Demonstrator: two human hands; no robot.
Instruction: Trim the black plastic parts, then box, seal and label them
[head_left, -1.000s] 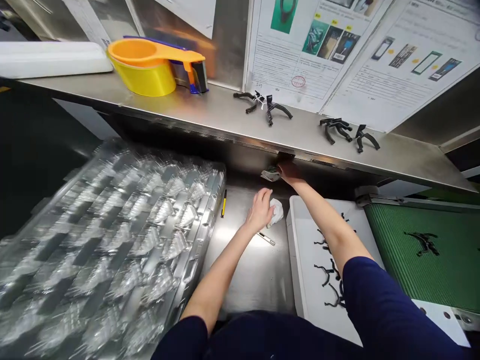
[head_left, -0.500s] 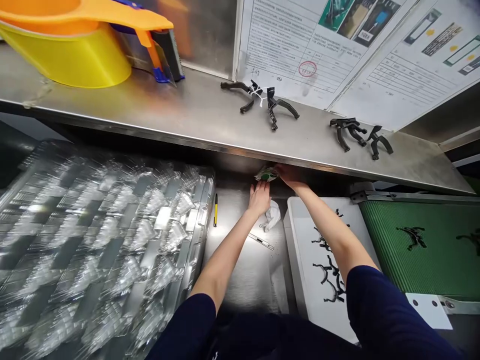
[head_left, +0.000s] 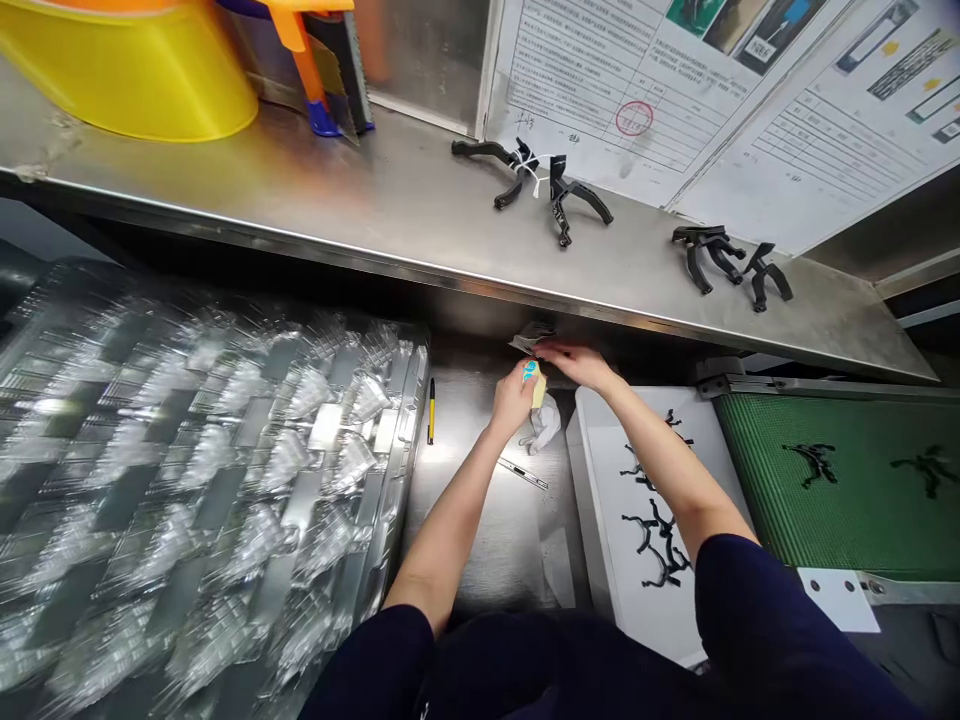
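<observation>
My left hand (head_left: 514, 398) is closed around a small pale-yellow block with blue print (head_left: 538, 390), above the steel worktop and just under the shelf's front edge. Close beside it, my right hand (head_left: 581, 364) has its fingers bent together at the block's upper end; what they pinch, if anything, is hidden. Behind the fingertips, in the shelf's shadow, lies a crumpled pale packet (head_left: 532, 337). A bunched white glove (head_left: 543, 425) rests just below the hands. Nearer to me lies a slim silver knife (head_left: 523, 473).
Stacked clear plastic trays (head_left: 300, 520) fill the left, with a yellow-black pen (head_left: 431, 412) alongside. At right, a white bin (head_left: 600, 560) contains black clips, and a green conveyor belt (head_left: 847, 500) carries more. The steel shelf (head_left: 405, 215) overhangs the hands, bearing black clips (head_left: 574, 200) and a yellow tub (head_left: 142, 80).
My left hand has drawn back slightly and now grips the yellow block. My right hand has come out from under the shelf toward it. The view has shifted slightly.
</observation>
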